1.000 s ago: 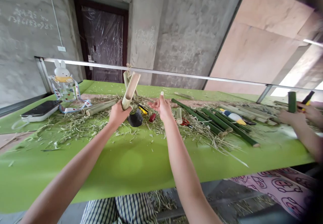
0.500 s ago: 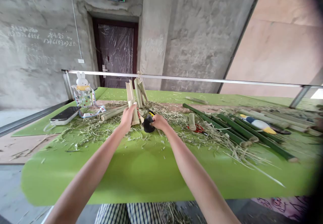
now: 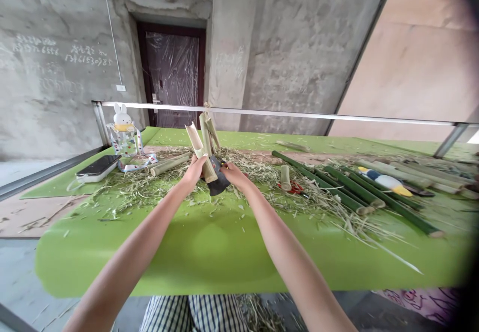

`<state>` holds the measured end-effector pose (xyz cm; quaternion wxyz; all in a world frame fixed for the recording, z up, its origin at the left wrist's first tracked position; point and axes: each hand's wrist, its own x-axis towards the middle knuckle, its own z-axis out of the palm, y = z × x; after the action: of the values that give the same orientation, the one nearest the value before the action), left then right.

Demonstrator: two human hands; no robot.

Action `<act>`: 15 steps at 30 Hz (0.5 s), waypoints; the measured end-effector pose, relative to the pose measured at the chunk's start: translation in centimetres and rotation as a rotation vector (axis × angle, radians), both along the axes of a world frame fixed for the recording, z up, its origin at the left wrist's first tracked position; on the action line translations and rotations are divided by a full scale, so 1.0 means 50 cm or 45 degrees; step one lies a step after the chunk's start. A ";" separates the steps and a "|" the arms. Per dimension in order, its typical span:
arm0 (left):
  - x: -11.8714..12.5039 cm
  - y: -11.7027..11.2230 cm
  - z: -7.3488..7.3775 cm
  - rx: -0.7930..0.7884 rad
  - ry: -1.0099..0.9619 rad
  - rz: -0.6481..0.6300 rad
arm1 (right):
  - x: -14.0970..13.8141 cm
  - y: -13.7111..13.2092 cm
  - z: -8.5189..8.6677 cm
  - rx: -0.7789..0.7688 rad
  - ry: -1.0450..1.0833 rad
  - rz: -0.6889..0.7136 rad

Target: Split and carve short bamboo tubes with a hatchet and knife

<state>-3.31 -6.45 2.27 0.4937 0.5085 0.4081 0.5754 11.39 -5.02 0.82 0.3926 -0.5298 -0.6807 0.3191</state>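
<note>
My left hand (image 3: 193,171) is closed around a pale split bamboo piece (image 3: 210,172). The piece leans up and to the left, its hollow, trough-like upper end facing me. Close beside it, my right hand (image 3: 234,175) grips a small hatchet (image 3: 219,184) near its dark, flared head. The hatchet head touches or nearly touches the bamboo's right side, its broad edge pointing down. My fingers cover most of the handle. Right behind the hands stand upright bamboo pieces (image 3: 205,135), tied or topped with something at the upper end.
Bamboo shavings (image 3: 149,192) litter the green mat (image 3: 194,252). Left are two bamboo sticks (image 3: 170,165), a phone (image 3: 99,167) and a rabbit-topped bottle (image 3: 122,122). Right are a short bamboo piece (image 3: 285,178), red-handled scissors (image 3: 297,188), green bamboo poles (image 3: 392,204) and a plush toy (image 3: 385,181).
The bamboo piece has tilted further left at its top, and its lower end has swung right. The hatchet head has turned so that its broad side shows, close against the bamboo.
</note>
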 end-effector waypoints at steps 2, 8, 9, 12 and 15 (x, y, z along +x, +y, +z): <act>0.000 0.002 -0.003 -0.053 0.064 0.039 | -0.001 -0.006 0.007 -0.136 0.238 0.109; -0.011 0.019 -0.011 -0.011 -0.015 0.020 | 0.010 -0.021 0.024 -0.383 0.789 0.379; -0.013 0.021 -0.010 0.000 -0.034 0.011 | 0.011 -0.021 0.023 -0.383 0.814 0.425; -0.017 0.018 -0.006 0.043 -0.074 0.015 | 0.009 -0.014 0.010 -0.363 0.832 0.538; -0.018 0.012 -0.003 0.164 -0.044 -0.012 | 0.003 -0.002 -0.012 -0.423 0.827 0.589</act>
<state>-4.20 -5.85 2.11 0.4698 0.5310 0.3592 0.6069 11.56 -5.11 0.23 0.4139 -0.2911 -0.5620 0.6543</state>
